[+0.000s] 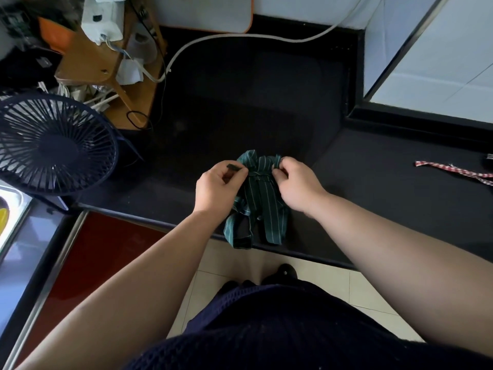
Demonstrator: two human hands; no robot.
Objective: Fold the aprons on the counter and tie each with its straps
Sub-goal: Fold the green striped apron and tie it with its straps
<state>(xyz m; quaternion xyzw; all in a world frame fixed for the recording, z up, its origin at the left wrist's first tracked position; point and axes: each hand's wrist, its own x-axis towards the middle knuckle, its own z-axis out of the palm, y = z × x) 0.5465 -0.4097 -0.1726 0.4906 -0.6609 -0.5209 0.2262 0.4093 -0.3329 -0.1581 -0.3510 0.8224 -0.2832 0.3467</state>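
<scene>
At the near edge of the glossy black counter point(240, 102), a folded dark green apron with thin white stripes point(262, 204) lies between my hands. My left hand point(217, 186) pinches the dark strap end point(234, 166); my right hand point(296, 186) curls its fingers around fabric at the bundle's far end. A red-and-white checked strap point(453, 170) lies well apart to the right.

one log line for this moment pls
step: tying | green striped apron: folded, at counter edge | left hand: pinches strap end | right hand: grips apron
</scene>
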